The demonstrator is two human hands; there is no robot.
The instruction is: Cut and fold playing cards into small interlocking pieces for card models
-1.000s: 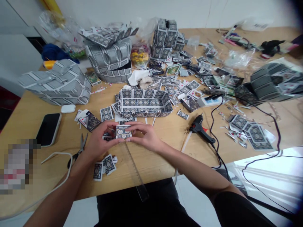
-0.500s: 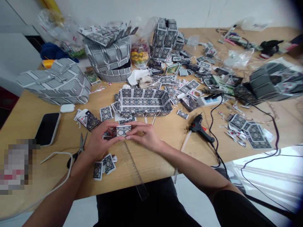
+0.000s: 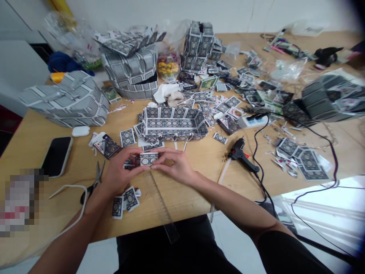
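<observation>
A small playing card piece (image 3: 148, 159) with a dark patterned back is pinched by its two ends between my hands. My left hand (image 3: 121, 166) grips its left end with thumb and fingers. At the right end, my right hand (image 3: 173, 164) closes on it the same way. Just beyond lies an open box made of patterned cards (image 3: 172, 123). A clear ruler (image 3: 161, 201) runs from below the card piece over the table's front edge. Cut cards (image 3: 131, 198) lie near my left wrist, and scissors (image 3: 97, 179) rest partly behind that arm.
A glue gun (image 3: 242, 154) with its cord lies to the right, near a power strip (image 3: 252, 121). At left are a phone (image 3: 57, 156) and a white cable (image 3: 82, 190). Woven card baskets (image 3: 129, 70) and heaps of loose cards (image 3: 228, 104) occupy the back.
Both hands keep their pinch on the card piece in nearly the same place. Nothing on the table has visibly moved; the view has shifted very slightly.
</observation>
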